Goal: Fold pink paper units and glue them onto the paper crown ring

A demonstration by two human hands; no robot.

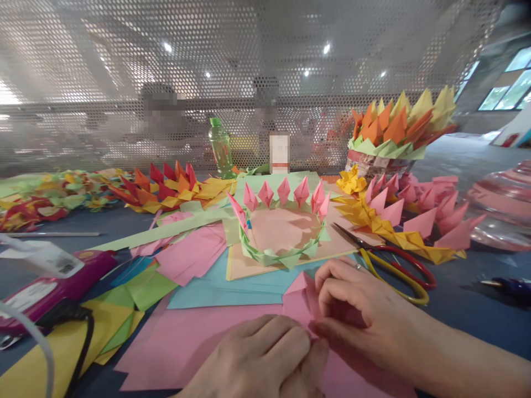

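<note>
The folded paper (299, 292) is pink — the ring (277, 257) pale green with pink points (283, 192).

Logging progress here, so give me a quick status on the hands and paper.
Left hand, right hand at folded pink paper. Paper partly hidden by them. Scissors close beside right hand.

One green paper ring (274, 257) bears seven visible pink points (283, 192). Two hands, left hand (265, 354) and right hand (352, 298), lie nearer; right of it, one scissors (367, 246); behind, one green bottle (220, 149); left, one purple power strip (62, 287).
</note>
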